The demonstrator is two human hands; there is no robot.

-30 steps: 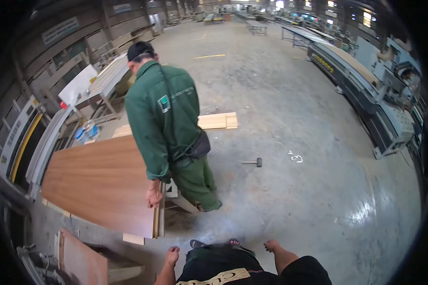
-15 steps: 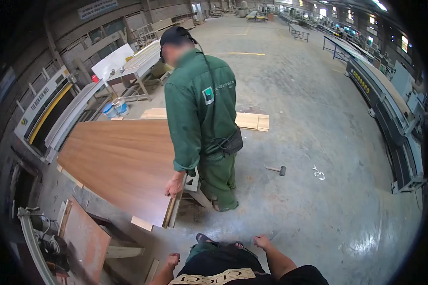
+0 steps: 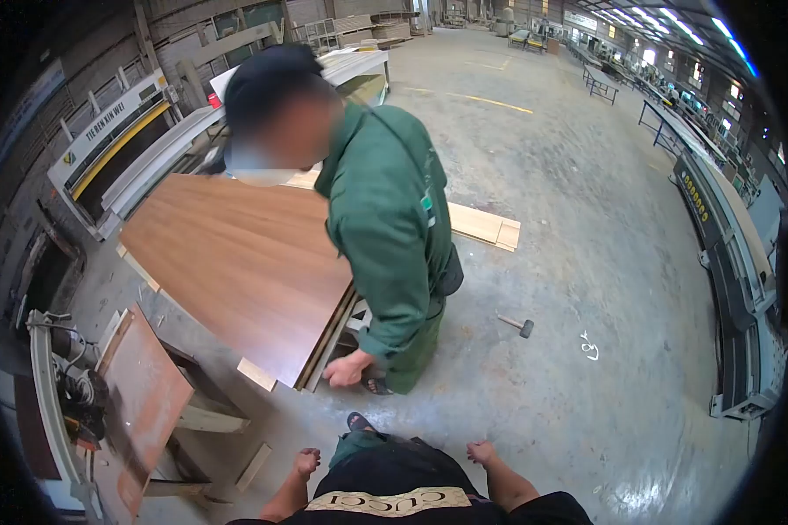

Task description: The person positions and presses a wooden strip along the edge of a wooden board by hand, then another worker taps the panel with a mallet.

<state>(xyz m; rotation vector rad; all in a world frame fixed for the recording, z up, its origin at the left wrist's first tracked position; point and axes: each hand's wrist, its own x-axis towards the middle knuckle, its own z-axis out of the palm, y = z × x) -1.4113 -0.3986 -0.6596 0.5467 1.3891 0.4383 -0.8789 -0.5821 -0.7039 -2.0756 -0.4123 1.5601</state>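
Observation:
My left hand [image 3: 306, 462] hangs low in front of me, fingers curled, touching nothing that I can see. On the other side of my body, my right hand [image 3: 479, 451] is also curled over the floor. Whether either holds something small is hidden. Ahead, a co-worker in green [image 3: 394, 227] leans over a large brown wood-grain panel [image 3: 245, 262]. The co-worker's hand [image 3: 348, 368] is at the panel's near right corner. A light wood strip [image 3: 256, 374] sticks out from under the panel's near edge.
A mallet [image 3: 517, 325] lies on the floor [image 3: 587, 262] right of the co-worker. Light boards [image 3: 484, 226] are behind them. A smaller reddish board [image 3: 144, 402] stands at lower left beside a machine [image 3: 79, 385]. A long machine [image 3: 718, 254] runs along the right.
My view has turned left and come nearer the panel. The co-worker has bent forward over it, and their near hand has shifted to its corner edge. My hands remain low and curled.

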